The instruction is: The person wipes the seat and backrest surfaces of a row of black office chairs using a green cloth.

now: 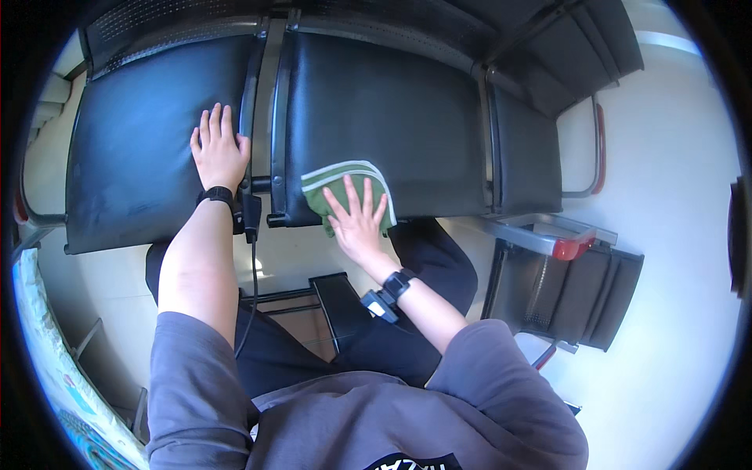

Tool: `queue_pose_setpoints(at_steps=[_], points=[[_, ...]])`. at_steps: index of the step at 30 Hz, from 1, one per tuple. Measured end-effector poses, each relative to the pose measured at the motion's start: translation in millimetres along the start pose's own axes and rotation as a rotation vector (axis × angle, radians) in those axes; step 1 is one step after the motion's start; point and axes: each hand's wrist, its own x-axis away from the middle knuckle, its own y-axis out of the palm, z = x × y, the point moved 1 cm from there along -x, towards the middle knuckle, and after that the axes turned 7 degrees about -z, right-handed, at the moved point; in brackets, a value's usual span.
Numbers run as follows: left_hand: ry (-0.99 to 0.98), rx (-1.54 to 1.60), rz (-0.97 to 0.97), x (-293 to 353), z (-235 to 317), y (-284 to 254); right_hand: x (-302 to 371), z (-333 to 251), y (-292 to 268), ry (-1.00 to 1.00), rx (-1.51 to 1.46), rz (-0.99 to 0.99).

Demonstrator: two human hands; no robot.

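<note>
Right grip [359,225] unclenched, spread flat on green cloth [316,195]; left grip [218,159] likewise splayed on black seat [129,149].

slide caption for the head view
Right hand flat on a green, pale-edged cloth atop a black padded seat; left hand on the neighbouring black seat.

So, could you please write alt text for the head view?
A bare right hand rests on a green, white-edged cloth at the front edge of a black padded seat; the left hand lies on the adjoining left seat.
</note>
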Motion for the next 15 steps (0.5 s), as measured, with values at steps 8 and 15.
queue_pose_setpoints(at_steps=[8,15], points=[[-0.002,0.01,-0.006,-1,1,-2,-35,-2,-27,-0.237,0.03,-0.004],[0.003,0.019,0.025,-2,4,-2,-68,91,-38,0.058,0.179,0.118]])
